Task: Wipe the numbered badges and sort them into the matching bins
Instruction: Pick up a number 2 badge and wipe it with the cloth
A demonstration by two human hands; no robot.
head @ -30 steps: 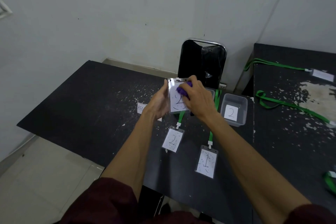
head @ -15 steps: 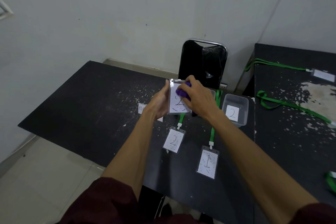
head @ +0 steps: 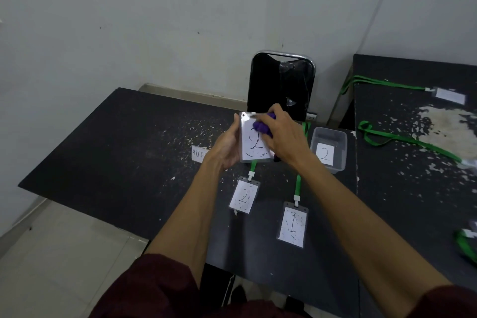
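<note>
**Badge 2 held up under the cloth**

I have the left hand (head: 227, 148) gripping a clear-sleeved badge marked 2 (head: 254, 147) by its left edge, holding it upright above the surface (head: 129, 142). The right hand (head: 282, 137) is curled round a purple cloth (head: 261, 127) and presses it against the upper part of the badge's face. Scribbled pen marks show around the lower part of the numeral.

Just below the hands, nearer me, a second badge 2 (head: 244, 196) lies flat, and its green lanyard (head: 253, 166) runs up behind the held one. Under the right forearm lies badge 1 (head: 292, 224), flat too – both carry pen scribbles.

Right of the right hand stands a clear bin (head: 341, 138) with a paper 2 inside it, near the surface's edge. Left of the left hand I read "RECE" on a white label (head: 199, 153); the wrist hides the rest.

Beyond the hands a black chair (head: 273, 82) stands against the wall. Far to the right, a second surface (head: 402, 188) carries more green lanyards – one with a badge I cannot read.
</note>
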